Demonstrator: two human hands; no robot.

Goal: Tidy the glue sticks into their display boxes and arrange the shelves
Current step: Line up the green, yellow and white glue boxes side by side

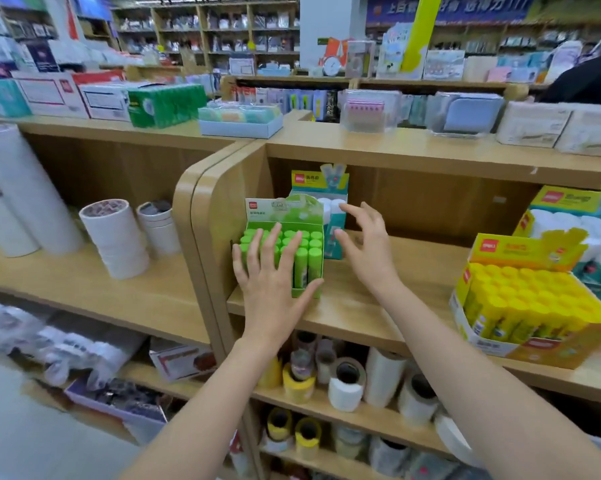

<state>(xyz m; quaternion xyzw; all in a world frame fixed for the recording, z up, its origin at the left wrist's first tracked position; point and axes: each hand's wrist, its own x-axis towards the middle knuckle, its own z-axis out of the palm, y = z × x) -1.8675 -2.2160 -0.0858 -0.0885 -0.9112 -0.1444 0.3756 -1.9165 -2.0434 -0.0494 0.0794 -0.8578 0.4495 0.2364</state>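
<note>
While left hand (269, 282) lies splayed on green box (285, 247) | right hand (366, 244) apparently hovers, grip wide | shelf (396, 306) bare between.

left hand (270, 282) — fingers splayed | right hand (368, 244) — fingers spread, empty

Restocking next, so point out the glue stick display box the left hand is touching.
The green box, leftmost on the shelf, under the left hand; the teal box and yellow box go untouched.
</note>
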